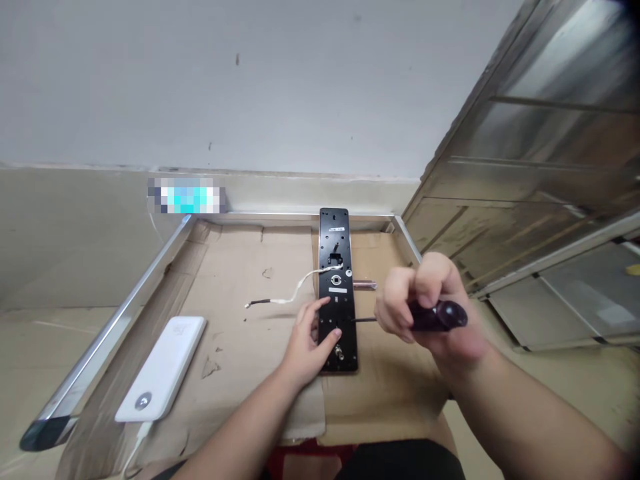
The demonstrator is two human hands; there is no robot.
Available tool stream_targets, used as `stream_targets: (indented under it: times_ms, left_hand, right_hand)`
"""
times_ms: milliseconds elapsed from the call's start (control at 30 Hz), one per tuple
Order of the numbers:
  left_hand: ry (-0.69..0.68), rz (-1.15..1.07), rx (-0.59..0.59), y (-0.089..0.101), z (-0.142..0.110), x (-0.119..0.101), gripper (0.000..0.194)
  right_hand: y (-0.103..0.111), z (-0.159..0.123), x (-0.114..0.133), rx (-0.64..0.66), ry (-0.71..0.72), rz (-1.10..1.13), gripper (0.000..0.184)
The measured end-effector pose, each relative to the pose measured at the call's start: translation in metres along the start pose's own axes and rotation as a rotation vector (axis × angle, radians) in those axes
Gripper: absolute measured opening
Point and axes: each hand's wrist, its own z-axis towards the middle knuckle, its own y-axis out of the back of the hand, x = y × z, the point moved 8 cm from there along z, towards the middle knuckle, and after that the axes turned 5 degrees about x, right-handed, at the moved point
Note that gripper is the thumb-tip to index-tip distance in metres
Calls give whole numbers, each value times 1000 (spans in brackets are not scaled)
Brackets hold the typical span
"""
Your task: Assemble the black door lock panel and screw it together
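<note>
A long black door lock panel [327, 227] lies back side up on the cardboard, its length running away from me. A white cable [303, 283] comes out of it and trails left to a black-wrapped end. My left hand [310, 337] grips the panel's lower left side, with thumb and index finger on its face and the other fingers partly hidden. My right hand [425, 300] is closed around the dark handle of a screwdriver [440, 317]. Its thin shaft points left to the panel's right part, where I cannot make out the tip's exact contact.
The cardboard [240, 267] lines a metal-framed table [120, 320]. A white power bank [163, 370] with a plugged-in cable lies at left. A pinkish rod-like part [365, 285] sticks out right of the panel. Behind stands a wall [280, 87]; at right, a metal-sheeted surface [525, 153].
</note>
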Motion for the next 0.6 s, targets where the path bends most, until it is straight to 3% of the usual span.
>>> stream_targets:
  times_ms: [67,133,267,333,400,533,600]
  left_hand:
    - [4,-3,2,0,0,1,55]
    - [7,-11,6,0,0,1,56]
    - [-7,-6,0,0,0,0,56]
    - [-9,-6,1,0,0,-1,55]
    - [-7,-14,3,-1,0,-1,55]
    - [1,-22,6,-1,0,1,55]
    - [4,-25,3,-1,0,2,56]
  right_hand:
    - [5,4,4,-20,30,-88,32]
    - [6,7,6,39,-30,-158,30]
    - [-4,3,2,188,-205,-108,48]
    - [-5,0,1,129,-195,-13,55]
    - [-3,-3,-2,40,-143,20,48]
    - [5,-2,1,-81,42,-64,45]
    - [10,2,5,-93,63,-124,40]
